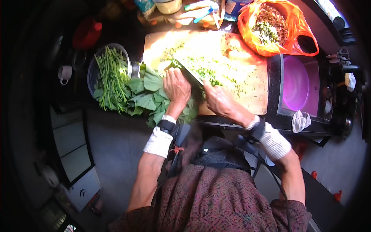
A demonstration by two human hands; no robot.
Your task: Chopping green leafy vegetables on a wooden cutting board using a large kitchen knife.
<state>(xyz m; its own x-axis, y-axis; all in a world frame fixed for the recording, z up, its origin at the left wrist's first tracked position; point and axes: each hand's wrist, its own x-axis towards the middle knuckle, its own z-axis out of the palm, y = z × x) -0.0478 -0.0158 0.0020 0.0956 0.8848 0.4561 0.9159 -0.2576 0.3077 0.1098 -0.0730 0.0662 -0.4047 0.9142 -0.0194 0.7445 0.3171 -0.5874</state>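
Observation:
My left hand point(177, 87) presses down on a bunch of leafy greens point(153, 79) at the left front of a wooden cutting board point(252, 100). Its fingers are curled over the bunch, close beside the blade. A kitchen knife point(189, 70) is gripped by its handle in my right hand point(219, 98). The blade slants up and left, against the cut end of the greens. Finely chopped greens point(217, 69) spread over the board right of the blade, partly washed out by bright light. The large leaves hang over the counter's front edge.
Left of the board, a bowl point(129, 62) holds long green stems point(111, 75). An orange plastic bag point(246, 37) with chopped filling sits at the back right. Beyond the board's right edge is a sink with a purple basin point(295, 82); a white cloth point(301, 121) lies at its front edge.

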